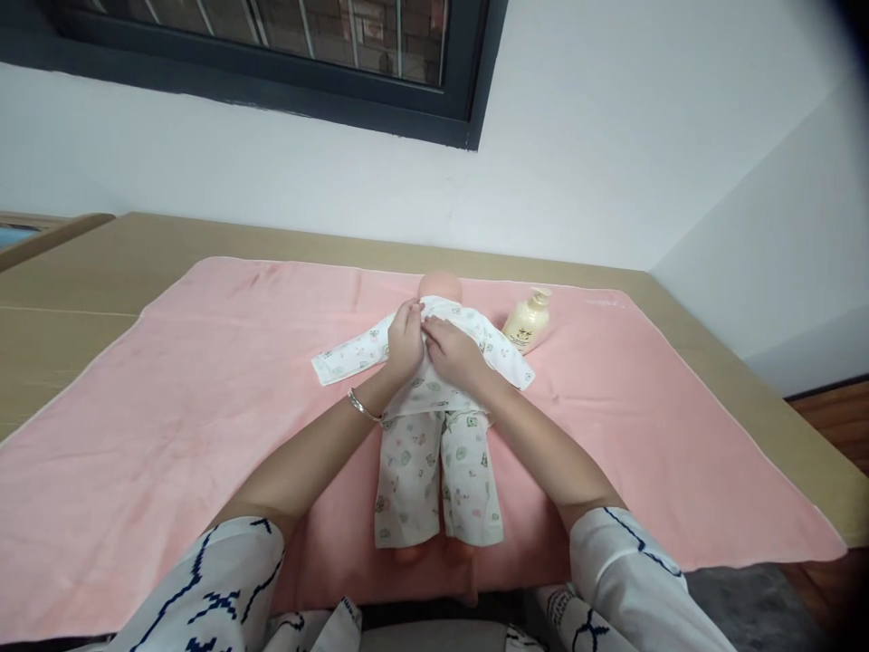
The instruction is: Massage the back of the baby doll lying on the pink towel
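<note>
A baby doll (pixel 440 282) lies on its back on a pink towel (pixel 204 389), dressed in a white printed top (pixel 475 330) and matching trousers (pixel 438 471). Both my hands rest on the doll's chest. My left hand (pixel 405 340), with a bracelet at the wrist, has its fingers closed on the top's fabric near the collar. Just beside it, my right hand (pixel 453 351) pinches the same fabric. The doll's feet stick out below the trouser legs near the towel's front edge.
A cream pump bottle (pixel 527 321) lies tilted on the towel just right of the doll's shoulder. The towel covers a tan table (pixel 81 272) set against a white wall, with a dark-framed window above. Wooden floor shows at the far right.
</note>
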{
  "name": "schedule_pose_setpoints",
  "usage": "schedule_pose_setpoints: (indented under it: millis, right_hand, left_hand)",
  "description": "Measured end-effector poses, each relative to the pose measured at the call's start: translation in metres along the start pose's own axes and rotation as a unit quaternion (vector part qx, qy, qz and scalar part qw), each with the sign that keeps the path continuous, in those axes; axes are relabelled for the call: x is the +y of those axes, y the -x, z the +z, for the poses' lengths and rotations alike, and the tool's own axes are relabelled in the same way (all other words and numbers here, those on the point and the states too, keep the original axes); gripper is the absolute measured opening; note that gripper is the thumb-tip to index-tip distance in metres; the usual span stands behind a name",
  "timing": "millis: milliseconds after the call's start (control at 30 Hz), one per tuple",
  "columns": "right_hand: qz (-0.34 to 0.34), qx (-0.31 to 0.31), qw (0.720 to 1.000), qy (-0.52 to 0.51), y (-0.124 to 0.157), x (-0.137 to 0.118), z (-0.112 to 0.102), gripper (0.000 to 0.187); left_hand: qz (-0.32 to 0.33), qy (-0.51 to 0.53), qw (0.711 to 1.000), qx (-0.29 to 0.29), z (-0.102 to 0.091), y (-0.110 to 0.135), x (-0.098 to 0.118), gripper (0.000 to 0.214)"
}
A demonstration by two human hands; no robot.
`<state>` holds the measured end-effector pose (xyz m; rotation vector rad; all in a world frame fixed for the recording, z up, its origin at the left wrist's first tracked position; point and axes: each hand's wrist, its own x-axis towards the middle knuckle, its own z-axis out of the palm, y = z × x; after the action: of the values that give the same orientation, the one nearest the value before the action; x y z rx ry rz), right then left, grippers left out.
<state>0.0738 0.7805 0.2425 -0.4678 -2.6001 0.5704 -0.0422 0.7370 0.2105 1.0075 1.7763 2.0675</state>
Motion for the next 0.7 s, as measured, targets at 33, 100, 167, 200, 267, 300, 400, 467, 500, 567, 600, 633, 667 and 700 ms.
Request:
schedule_pose_setpoints:
  millis: [33,100,167,200,267,300,400,467,500,567,600,633,667,700]
  right_hand:
    - [-0.027,-0.021,0.998,0.044,-0.002,0.006,0.004,0.049]
    - [-0.065,-0.046,0.993,0.090,-0.006,0.017,0.006,0.049]
    - [-0.064,-0.055,0.992,0.096,-0.008,0.029,0.003,0.047]
    - [-0.049,-0.053,0.993,0.095,-0.009,0.034,0.001,0.046]
    - [0.012,-0.028,0.993,0.112,-0.008,0.038,-0.002,0.049]
    - [0.056,-0.004,0.990,0.132,-0.006,0.037,-0.001,0.053]
    - [0.146,0.056,0.966,0.206,0.003,0.019,0.009,0.061]
    - [0.108,0.041,0.968,0.223,0.007,0.005,0.016,0.054]
    - [0.072,0.020,0.973,0.216,0.007,0.003,0.018,0.051]
    - [0.010,-0.017,0.983,0.185,0.004,0.008,0.017,0.047]
    - [-0.008,-0.026,0.986,0.167,0.001,0.016,0.014,0.046]
    - [-0.017,-0.028,0.988,0.150,-0.002,0.026,0.010,0.047]
    - [-0.017,-0.024,0.990,0.136,-0.005,0.036,0.006,0.048]
    - [-0.004,-0.015,0.992,0.129,-0.008,0.045,0.002,0.051]
  left_hand:
    - [0.013,-0.012,1.000,-0.007,0.000,0.002,-0.004,0.036]
    - [0.025,-0.025,0.999,-0.018,-0.001,0.004,-0.009,0.037]
    - [0.033,-0.033,0.999,-0.017,-0.002,0.006,-0.013,0.038]
    - [0.040,-0.034,0.999,-0.014,-0.002,0.006,-0.014,0.038]
    - [0.054,-0.032,0.998,-0.005,-0.001,0.007,-0.017,0.040]
    - [0.059,-0.027,0.998,-0.002,-0.001,0.008,-0.018,0.041]
    - [0.069,-0.012,0.997,0.012,0.000,0.009,-0.023,0.044]
    - [0.068,-0.006,0.998,0.014,0.000,0.009,-0.025,0.045]
    - [0.064,-0.003,0.998,0.013,0.000,0.009,-0.026,0.044]
    - [0.054,-0.004,0.998,0.007,-0.001,0.009,-0.025,0.043]
    - [0.053,-0.007,0.999,0.003,-0.001,0.009,-0.025,0.042]
    - [0.056,-0.013,0.998,0.001,-0.001,0.010,-0.024,0.041]
    - [0.061,-0.019,0.998,-0.001,-0.001,0.010,-0.022,0.040]
    - [0.068,-0.025,0.997,-0.003,-0.001,0.010,-0.021,0.039]
